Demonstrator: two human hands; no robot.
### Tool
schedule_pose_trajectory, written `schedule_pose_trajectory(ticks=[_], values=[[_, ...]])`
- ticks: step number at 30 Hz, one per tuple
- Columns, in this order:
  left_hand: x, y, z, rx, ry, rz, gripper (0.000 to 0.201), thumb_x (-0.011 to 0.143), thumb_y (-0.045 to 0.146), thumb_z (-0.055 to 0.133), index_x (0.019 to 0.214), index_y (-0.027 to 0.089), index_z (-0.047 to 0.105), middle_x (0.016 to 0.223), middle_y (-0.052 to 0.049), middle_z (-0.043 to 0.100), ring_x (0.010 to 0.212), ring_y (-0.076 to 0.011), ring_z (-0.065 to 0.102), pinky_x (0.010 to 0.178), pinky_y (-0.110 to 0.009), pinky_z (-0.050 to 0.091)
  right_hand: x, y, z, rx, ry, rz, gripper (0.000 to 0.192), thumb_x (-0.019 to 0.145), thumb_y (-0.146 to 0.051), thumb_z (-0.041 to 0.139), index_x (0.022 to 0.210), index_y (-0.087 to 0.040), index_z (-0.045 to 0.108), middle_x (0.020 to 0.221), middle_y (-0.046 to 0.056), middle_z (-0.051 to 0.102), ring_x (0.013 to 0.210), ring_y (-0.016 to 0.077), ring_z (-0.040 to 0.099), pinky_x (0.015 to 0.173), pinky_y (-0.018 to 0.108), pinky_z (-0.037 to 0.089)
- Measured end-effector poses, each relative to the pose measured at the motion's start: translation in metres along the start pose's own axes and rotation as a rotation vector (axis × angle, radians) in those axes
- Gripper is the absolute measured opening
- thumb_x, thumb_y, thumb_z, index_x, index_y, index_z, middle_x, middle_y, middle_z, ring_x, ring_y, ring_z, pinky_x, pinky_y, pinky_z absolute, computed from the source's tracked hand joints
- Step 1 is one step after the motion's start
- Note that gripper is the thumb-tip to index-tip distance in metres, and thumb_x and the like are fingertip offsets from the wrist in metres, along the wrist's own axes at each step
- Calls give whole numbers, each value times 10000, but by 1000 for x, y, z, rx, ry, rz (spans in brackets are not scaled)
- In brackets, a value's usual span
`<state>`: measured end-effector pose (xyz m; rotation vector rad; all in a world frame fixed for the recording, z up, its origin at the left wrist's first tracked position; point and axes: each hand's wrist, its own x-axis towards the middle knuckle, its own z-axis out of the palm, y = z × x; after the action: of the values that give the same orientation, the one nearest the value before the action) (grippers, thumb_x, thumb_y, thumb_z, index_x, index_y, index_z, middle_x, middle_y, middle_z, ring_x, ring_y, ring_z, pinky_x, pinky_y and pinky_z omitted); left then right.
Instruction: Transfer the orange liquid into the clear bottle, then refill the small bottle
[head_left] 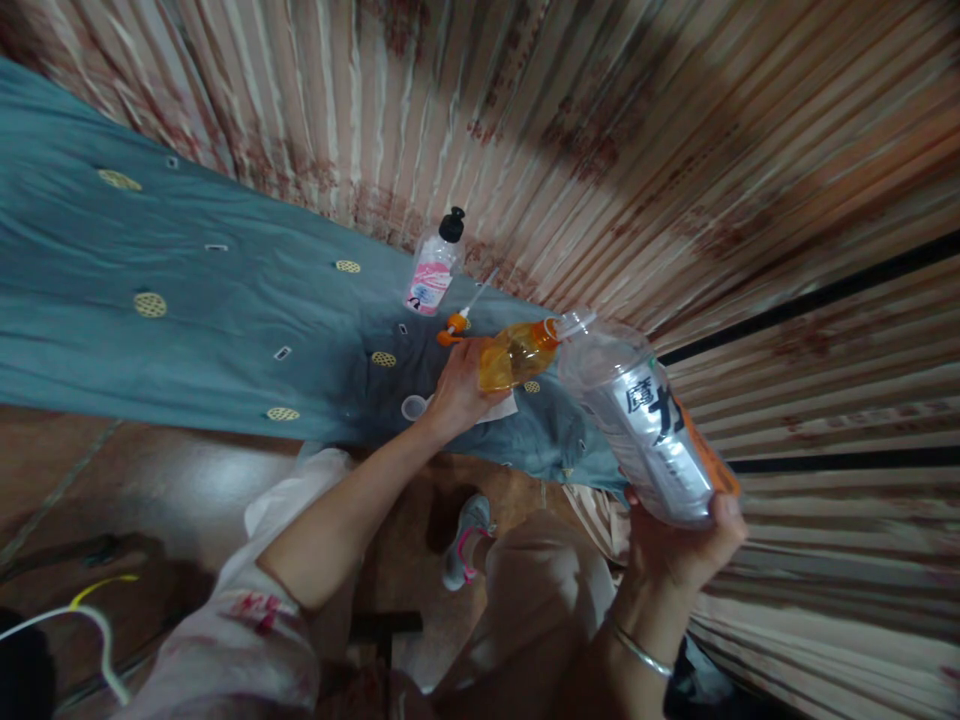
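My left hand (459, 392) is wrapped round the lower part of an orange see-through bottle (516, 358), which lies tilted with its neck to the right. Gripped near its base by my right hand (686, 545) is a large clear plastic bottle (652, 420) with a silver and orange label. The large bottle leans to the left, and its mouth meets the mouth of the orange bottle. Just beyond my left hand, an orange pump top (454, 326) with a thin clear tube rests on the cloth. Whether liquid is flowing cannot be made out.
A clear bottle with a black cap and pink label (433, 275) stands towards the curtain (480, 130). A small round clear cap (413, 407) lies near the front edge of the blue-green cloth (225, 330). Dark bars cross the curtain at right. A white cable (101, 630) shows at lower left.
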<state>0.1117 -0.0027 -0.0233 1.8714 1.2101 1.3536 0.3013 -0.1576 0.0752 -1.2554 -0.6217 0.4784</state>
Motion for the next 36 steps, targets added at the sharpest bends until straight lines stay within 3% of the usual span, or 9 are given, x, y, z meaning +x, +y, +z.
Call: schedule_pose_trajectory(ticks=[36], values=[[-1, -4, 0, 1, -26, 6, 641, 657, 242, 855, 1202, 196, 520, 1181, -94, 622, 1113, -288, 615, 997, -493, 518, 1, 0, 2, -10, 2, -29, 595, 631, -537, 590, 1097, -186, 706, 1065, 98, 631, 702, 174, 548, 372, 214, 373]])
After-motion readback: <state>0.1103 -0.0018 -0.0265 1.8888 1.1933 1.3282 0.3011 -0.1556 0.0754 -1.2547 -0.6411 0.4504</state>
